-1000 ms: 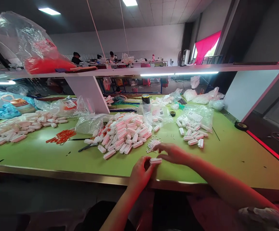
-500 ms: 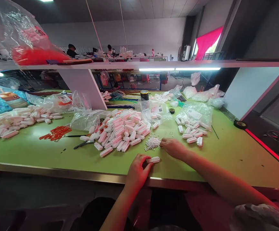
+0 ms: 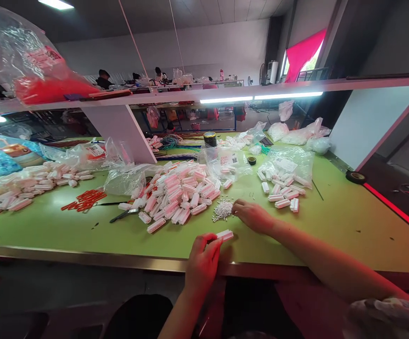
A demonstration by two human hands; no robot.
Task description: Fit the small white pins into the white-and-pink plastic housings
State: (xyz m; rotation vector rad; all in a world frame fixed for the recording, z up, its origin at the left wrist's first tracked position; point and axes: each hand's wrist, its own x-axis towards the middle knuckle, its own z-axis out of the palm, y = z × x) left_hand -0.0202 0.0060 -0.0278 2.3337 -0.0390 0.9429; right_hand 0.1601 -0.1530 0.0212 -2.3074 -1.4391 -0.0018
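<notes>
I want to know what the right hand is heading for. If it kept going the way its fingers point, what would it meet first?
Most likely the small heap of white bits: the right hand points left, fingertips at its edge. Contact is unclear.

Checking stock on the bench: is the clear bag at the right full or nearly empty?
Nearly empty. The clear bag lies flat, and white connectors have spilled from its mouth onto the green table.

Small white ribbed connector block, lying level at near edge of green surface; heap of tiny white pieces just beyond it
</notes>
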